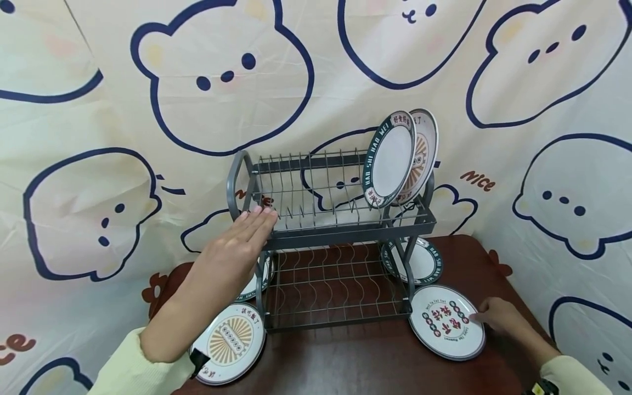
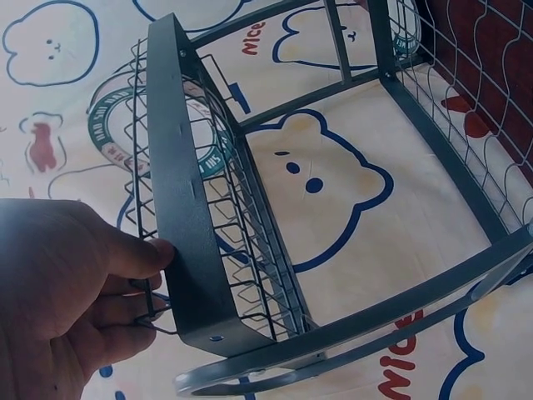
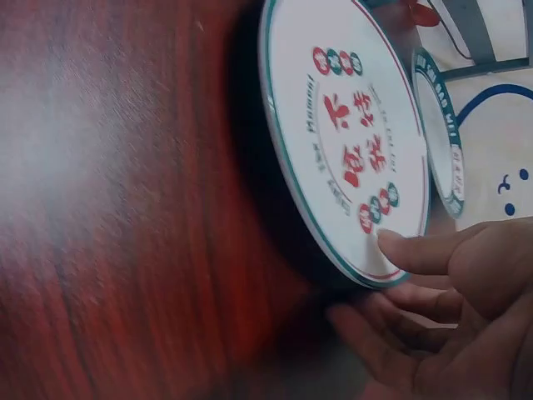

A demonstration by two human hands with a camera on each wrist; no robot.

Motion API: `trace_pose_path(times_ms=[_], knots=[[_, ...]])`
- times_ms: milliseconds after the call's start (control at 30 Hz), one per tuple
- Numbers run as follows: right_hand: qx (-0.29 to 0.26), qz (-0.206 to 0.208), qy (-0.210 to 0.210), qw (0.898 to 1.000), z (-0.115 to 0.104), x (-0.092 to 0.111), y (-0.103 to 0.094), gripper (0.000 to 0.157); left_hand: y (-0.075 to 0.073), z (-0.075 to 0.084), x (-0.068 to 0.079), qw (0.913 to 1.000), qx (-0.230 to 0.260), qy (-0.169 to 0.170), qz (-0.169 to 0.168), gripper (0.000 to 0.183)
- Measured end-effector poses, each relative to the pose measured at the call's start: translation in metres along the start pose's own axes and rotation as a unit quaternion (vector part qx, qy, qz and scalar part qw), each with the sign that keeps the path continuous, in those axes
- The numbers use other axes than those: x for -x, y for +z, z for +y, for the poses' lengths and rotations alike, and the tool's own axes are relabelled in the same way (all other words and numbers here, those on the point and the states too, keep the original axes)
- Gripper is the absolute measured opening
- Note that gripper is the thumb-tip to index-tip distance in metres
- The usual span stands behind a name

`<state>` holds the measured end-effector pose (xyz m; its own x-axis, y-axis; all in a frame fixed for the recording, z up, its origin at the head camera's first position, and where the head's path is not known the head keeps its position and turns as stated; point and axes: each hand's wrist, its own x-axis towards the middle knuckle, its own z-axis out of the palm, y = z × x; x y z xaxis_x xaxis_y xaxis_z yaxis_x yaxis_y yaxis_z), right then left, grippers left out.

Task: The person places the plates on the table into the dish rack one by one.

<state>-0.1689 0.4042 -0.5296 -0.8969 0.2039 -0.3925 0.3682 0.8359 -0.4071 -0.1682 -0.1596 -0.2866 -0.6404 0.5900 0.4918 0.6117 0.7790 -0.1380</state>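
Note:
A grey two-tier dish rack stands on the table, with two plates upright at the right end of its upper tier: a green-rimmed plate in front of a sunburst-patterned plate. My left hand holds the front rail at the upper tier's left corner, its thumb against the rail and the other fingers at the wires. Right of the rack, my right hand pinches the edge of a white plate with red lettering. The thumb lies on its face; the other fingers are at the rim's underside.
Behind the pinched plate lies another green-rimmed plate, partly hidden by the rack leg. At the left lies a sunburst plate, with a further plate behind my forearm. A bear-print cloth hangs behind the brown table.

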Motion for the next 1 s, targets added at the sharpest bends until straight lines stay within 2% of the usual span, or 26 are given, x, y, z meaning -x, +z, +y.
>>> trace_pose_path(times_ms=[233, 433, 700, 1000], knots=[[-0.078, 0.002, 0.002, 0.997, 0.006, 0.0, 0.01, 0.022, 0.0, 0.001, -0.001, 1.0, -0.002, 0.002, 0.0, 0.067], [-0.161, -0.008, 0.032, 0.986, 0.012, -0.002, 0.012, 0.02, 0.0, 0.001, -0.001, 1.0, 0.001, 0.002, -0.001, 0.067], [-0.207, -0.031, 0.048, 0.977, 0.018, -0.001, 0.012, 0.021, 0.0, 0.001, 0.0, 1.0, 0.004, -0.002, 0.001, 0.068], [-0.234, -0.032, 0.054, 0.97, 0.025, 0.003, 0.004, 0.032, 0.0, 0.001, 0.0, 1.0, 0.006, -0.001, 0.006, 0.067]])
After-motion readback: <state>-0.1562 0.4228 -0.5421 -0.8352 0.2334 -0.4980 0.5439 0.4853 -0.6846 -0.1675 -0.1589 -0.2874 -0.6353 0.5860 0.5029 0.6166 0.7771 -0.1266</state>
